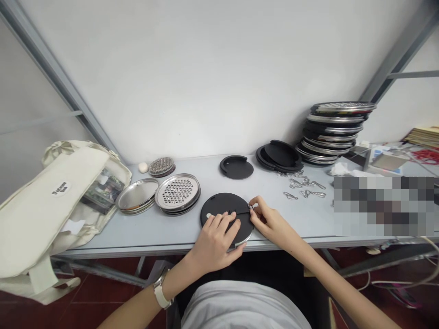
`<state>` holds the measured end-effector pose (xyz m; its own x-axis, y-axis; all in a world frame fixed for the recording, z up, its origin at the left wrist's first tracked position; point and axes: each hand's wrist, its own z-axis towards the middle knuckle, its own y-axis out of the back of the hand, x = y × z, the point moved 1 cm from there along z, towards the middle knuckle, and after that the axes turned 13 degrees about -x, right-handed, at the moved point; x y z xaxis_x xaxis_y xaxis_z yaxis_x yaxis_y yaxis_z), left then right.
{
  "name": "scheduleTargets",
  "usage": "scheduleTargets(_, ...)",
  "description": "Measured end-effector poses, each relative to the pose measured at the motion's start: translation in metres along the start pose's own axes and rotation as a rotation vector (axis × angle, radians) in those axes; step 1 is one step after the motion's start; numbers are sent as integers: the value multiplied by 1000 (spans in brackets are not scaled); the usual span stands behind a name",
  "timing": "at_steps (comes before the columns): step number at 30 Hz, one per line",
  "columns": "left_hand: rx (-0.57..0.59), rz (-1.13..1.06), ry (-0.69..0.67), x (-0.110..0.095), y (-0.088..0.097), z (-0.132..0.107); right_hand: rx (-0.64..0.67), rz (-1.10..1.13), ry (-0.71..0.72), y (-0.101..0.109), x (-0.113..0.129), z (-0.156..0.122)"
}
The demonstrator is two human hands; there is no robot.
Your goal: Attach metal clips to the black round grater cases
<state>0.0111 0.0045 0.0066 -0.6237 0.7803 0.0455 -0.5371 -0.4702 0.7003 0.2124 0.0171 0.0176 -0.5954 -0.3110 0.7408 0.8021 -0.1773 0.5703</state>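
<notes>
A cream bag (80, 176) sits at the left, near a small white ball (143, 167) on the far side of the table (212, 183). At the far right, red strands (427, 156) lie near stacked tan sheets (423, 136); behind stands a pale wall (219, 68).

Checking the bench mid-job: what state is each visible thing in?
Left hand, laid open on the black disc
Right hand, curled at its rim, grip unclear
Black disc, lying flat
Grater plate, face up, stacked
Plain metal plates, stacked
Small grater discs, stacked
Lone black tray, flat
Other black trays, overlapping
Tall stack, uneven
Metal clips, scattered
Cream bag, contents showing
</notes>
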Motion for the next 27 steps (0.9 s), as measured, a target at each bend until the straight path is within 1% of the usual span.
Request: scheduleTargets(27,-1,7,-4,0,1,1,17,40,-3,1,-2,-1)
